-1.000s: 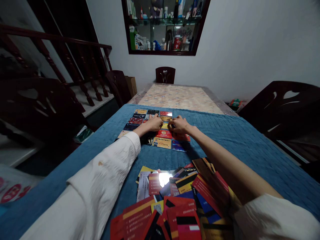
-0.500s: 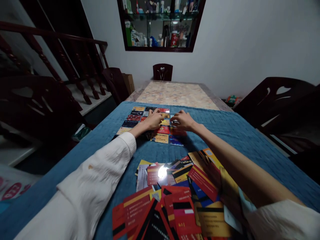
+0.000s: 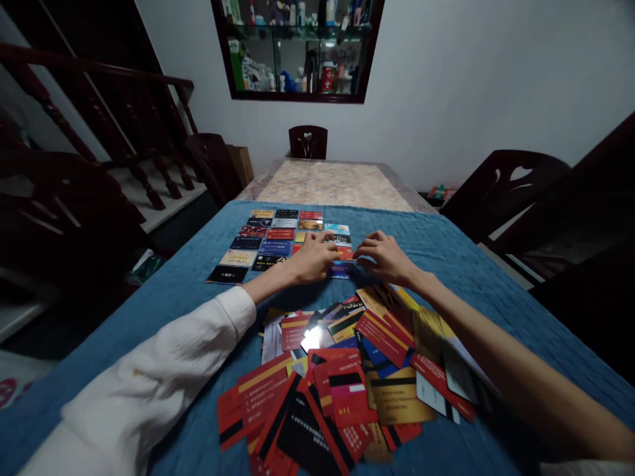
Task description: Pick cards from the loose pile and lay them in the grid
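Rows of bank-style cards lie on the blue cloth in front of me. My left hand (image 3: 317, 258) is over the right-middle rows, its fingers bent, apart and touching down, hiding several cards. Just right of the last column is my right hand (image 3: 381, 256), fingers curved and apart at the card edges. Between the two hands show an orange-red card (image 3: 345, 253) and a blue card (image 3: 340, 270). A light blue card (image 3: 337, 228) tops that column. At the front left corner of the rows is a black card (image 3: 227, 274). No card is visibly lifted.
Nearest me, a loose heap of overlapping cards includes a red card (image 3: 351, 395) and a gold card (image 3: 404, 395). The blue cloth (image 3: 446, 264) covers the near table; a patterned cover (image 3: 330, 184) shows beyond. Dark chairs (image 3: 501, 192) stand around.
Both hands have come nearer along the last columns, toward the blue card. More of the left and far cards now shows. The view has turned slightly right.
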`<act>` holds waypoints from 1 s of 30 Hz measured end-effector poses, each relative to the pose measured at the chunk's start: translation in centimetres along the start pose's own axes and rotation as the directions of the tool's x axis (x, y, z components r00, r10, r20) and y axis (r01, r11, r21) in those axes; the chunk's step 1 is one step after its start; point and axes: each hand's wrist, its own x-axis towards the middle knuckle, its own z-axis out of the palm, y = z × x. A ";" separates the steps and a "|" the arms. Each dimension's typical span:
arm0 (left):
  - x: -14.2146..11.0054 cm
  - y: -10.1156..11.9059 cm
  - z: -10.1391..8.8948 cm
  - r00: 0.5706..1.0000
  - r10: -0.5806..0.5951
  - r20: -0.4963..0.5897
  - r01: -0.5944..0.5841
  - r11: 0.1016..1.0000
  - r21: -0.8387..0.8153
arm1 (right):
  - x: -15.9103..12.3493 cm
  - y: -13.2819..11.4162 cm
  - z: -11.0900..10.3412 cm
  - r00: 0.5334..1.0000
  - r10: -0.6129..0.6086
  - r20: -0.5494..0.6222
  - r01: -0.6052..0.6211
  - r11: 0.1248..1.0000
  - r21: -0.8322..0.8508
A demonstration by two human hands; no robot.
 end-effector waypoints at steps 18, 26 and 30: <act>4.3 13.5 1.6 0.904 0.426 -0.017 -0.426 0.899 -0.104 | -14.0 2.4 -2.3 0.985 0.153 -0.077 -0.154 0.988 -0.005; 5.9 17.3 2.1 0.836 0.548 0.020 -0.539 0.828 -0.157 | -17.9 2.7 -3.0 0.973 0.216 -0.082 -0.214 0.976 0.038; 7.0 18.3 3.0 0.839 0.543 0.034 -0.532 0.832 -0.160 | -19.9 2.6 -3.3 0.969 0.239 -0.065 -0.237 0.971 0.038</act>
